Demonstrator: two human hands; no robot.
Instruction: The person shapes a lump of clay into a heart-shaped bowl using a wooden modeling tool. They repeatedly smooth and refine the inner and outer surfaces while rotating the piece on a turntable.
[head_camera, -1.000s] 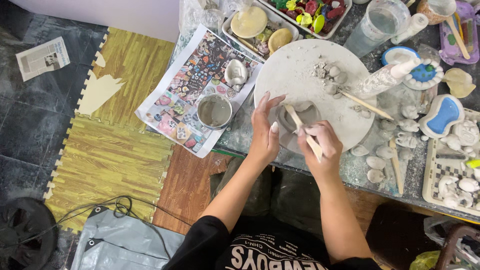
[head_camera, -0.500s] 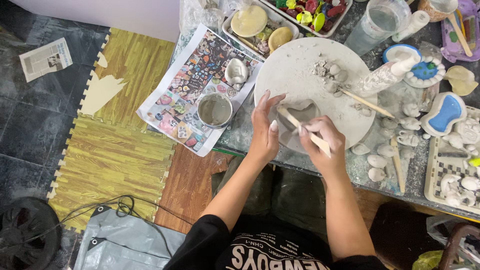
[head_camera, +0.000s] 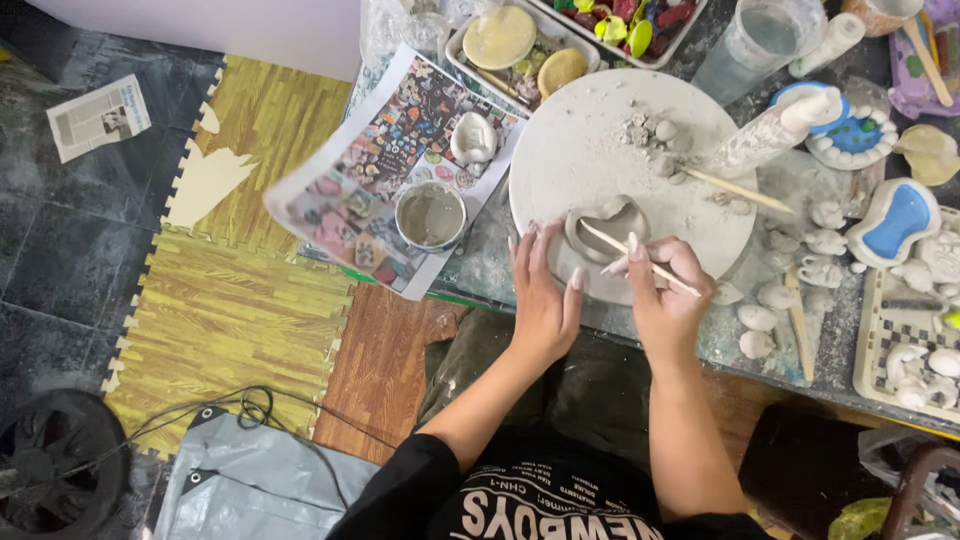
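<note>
Now lower on the round board (head_camera: 600, 140): right hand (head_camera: 665, 300) angles the wooden stick (head_camera: 640, 258) flatter across the clay piece (head_camera: 605, 225); left hand (head_camera: 540, 300) shifts slightly outward.

The round grey clay-smeared work board (head_camera: 600, 150) has bare room across its left and upper middle. A loose heap of grey clay crumbs (head_camera: 650, 135) sits on its upper part, and a thin wooden stick (head_camera: 735, 190) lies across its right edge. Left of the board, a small round cup of grey slip (head_camera: 430, 215) stands on a colourful printed sheet (head_camera: 350, 190). Right of it the tabletop (head_camera: 490, 270) is crowded with small white clay figures (head_camera: 825, 245), and a white textured roller (head_camera: 770, 135) leans there.
</note>
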